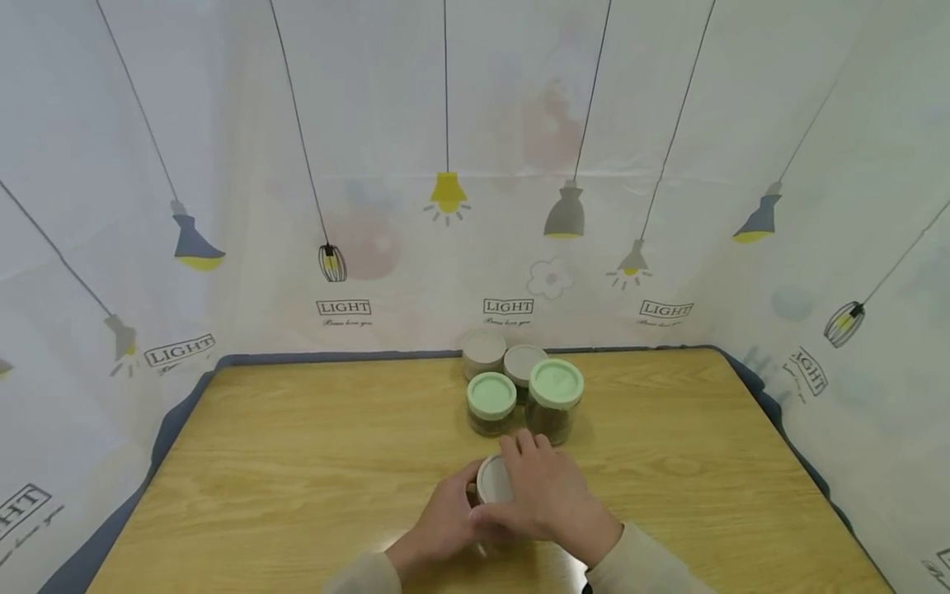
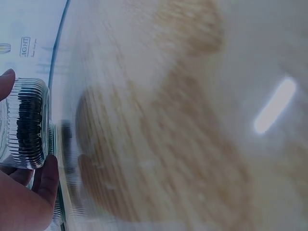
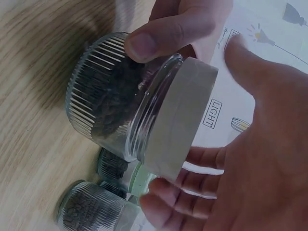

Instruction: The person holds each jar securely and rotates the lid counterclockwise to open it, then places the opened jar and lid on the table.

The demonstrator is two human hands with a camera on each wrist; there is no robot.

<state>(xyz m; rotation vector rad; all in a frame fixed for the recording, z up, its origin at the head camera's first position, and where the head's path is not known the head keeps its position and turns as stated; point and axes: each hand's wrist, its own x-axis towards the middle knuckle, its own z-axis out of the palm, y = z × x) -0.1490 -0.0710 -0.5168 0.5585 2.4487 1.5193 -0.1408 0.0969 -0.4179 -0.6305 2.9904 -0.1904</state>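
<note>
A small glass jar point(image 3: 115, 110) with ribbed sides, a grey lid point(image 3: 178, 120) and dark bits inside is sitting near the front of the table point(image 1: 297, 470). The left hand point(image 1: 438, 528) is gripping its side. The right hand point(image 1: 552, 495) is curling over the lid.

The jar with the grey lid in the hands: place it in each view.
Head: jar low centre, between both hands.
Left wrist: ribbed glass at the left edge, lid unseen.
Right wrist: centre, grey lid toward the right palm.
Shared landmark: the wooden table.
</note>
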